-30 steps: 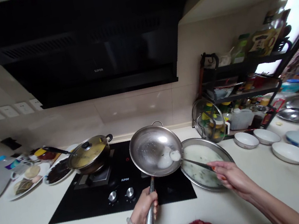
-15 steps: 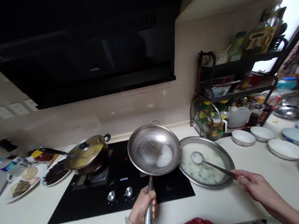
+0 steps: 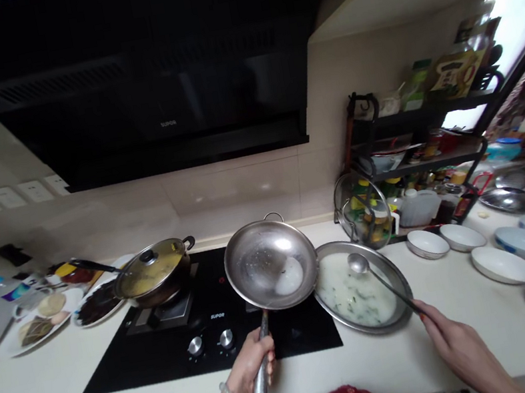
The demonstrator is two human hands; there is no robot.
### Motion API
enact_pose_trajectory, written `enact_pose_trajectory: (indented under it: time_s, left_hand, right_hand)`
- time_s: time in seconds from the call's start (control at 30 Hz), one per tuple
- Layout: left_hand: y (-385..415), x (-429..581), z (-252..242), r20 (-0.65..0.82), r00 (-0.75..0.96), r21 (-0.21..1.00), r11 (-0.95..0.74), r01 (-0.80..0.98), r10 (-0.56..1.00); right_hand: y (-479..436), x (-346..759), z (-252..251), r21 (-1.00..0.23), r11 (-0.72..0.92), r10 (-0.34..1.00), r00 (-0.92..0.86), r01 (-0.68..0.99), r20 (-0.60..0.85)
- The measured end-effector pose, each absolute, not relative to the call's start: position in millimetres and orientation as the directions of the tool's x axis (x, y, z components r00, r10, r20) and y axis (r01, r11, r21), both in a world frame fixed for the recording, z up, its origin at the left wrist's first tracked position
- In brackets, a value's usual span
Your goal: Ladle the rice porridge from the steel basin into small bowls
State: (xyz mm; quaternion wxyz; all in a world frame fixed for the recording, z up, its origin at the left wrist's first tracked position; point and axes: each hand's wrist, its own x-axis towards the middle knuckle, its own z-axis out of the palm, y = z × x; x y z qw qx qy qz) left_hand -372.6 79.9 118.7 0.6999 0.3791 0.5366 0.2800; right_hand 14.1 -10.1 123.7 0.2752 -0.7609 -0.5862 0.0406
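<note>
My left hand (image 3: 254,358) is wrapped round the long metal handle of a steel wok (image 3: 255,269), which is tilted and holds a small pool of whitish liquid. Beside it on the right stands a wide metal basin (image 3: 399,281) of milky soup with green bits, its rim touching or very near the wok. In my right hand (image 3: 446,333) is the dark handle of a metal ladle (image 3: 358,263). The ladle's bowl is over the upper part of the soup; whether it touches the surface I cannot tell.
On the stove (image 3: 167,349) at left sits a glass-lidded pot (image 3: 155,276). Plates of food (image 3: 74,297) stand farther left. Several bowls (image 3: 503,264) are at right, below a black spice rack (image 3: 429,160) with a glass lid (image 3: 361,209) leaning by it.
The ladle's bowl has moved up and slightly right over the basin and now looks emptier. My right hand has shifted a little down and right. The wok and my left hand have barely moved.
</note>
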Motion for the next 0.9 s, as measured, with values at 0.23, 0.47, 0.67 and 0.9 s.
enact_pose_trajectory:
  time_s: [0.23,0.47,0.67,0.9]
  left_hand:
    - [79,-372,119,-0.538,0.264,0.831,0.556,0.007,0.801]
    - [80,-372,120,-0.531,0.273,0.837,0.548,0.02,0.802]
    - [80,-371,117,-0.533,0.26,0.838,0.545,0.029,0.805]
    - [81,-371,116,-0.54,0.25,0.835,0.548,0.041,0.804]
  right_hand:
    - [19,-21,159,-0.779,-0.13,0.932,0.344,0.613,0.114]
    - [65,-75,163,-0.551,0.121,0.984,-0.028,0.826,0.175]
    - [96,-100,162,-0.156,0.21,0.978,-0.208,0.965,0.026]
    - [86,-97,173,-0.022,0.293,0.951,-0.294,0.956,-0.098]
